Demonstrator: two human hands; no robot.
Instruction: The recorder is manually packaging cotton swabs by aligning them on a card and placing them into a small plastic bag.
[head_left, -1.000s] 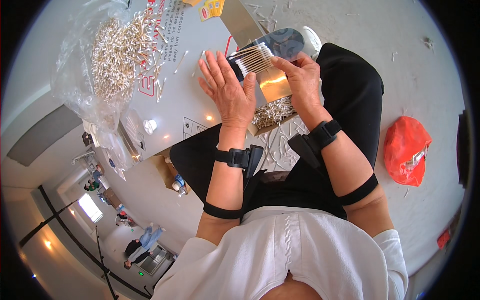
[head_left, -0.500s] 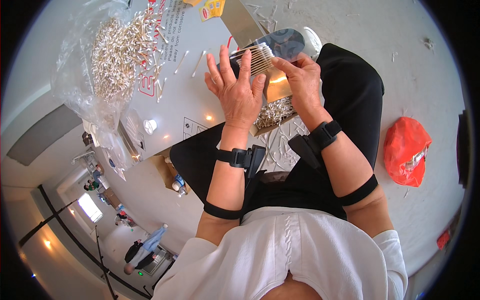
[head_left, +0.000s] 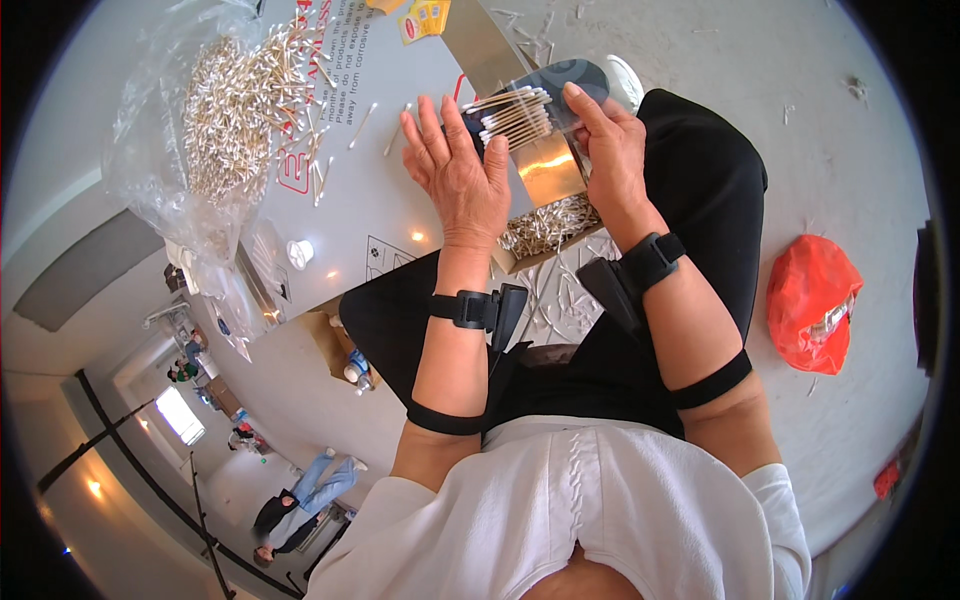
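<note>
A row of cotton swabs (head_left: 518, 118) lies side by side over a dark translucent plastic piece (head_left: 565, 76), possibly a pouch, at the table's corner. My right hand (head_left: 612, 150) grips this piece's right edge, thumb on top and fingers mostly hidden beneath. To the left of the swabs, my left hand (head_left: 460, 185) is open, its fingers stretched out and the thumb apart. Whether its fingertips touch the plastic, I cannot tell. Below both hands sits an open cardboard box (head_left: 524, 264) full of loose cotton swabs (head_left: 550, 225), partly covered by the shiny metal table edge (head_left: 550, 172).
On the grey table (head_left: 350, 205) stands a clear bag (head_left: 150, 170) with a large heap of cotton swabs (head_left: 235, 125). Yellow packets (head_left: 425, 20) lie at the far edge. A red plastic bag (head_left: 815, 302) sits on the floor at right. Loose swabs litter the floor.
My left hand has drawn left, away from the swabs. My right thumb has moved off the swabs' end onto the plastic. A person in the background has shifted position.
</note>
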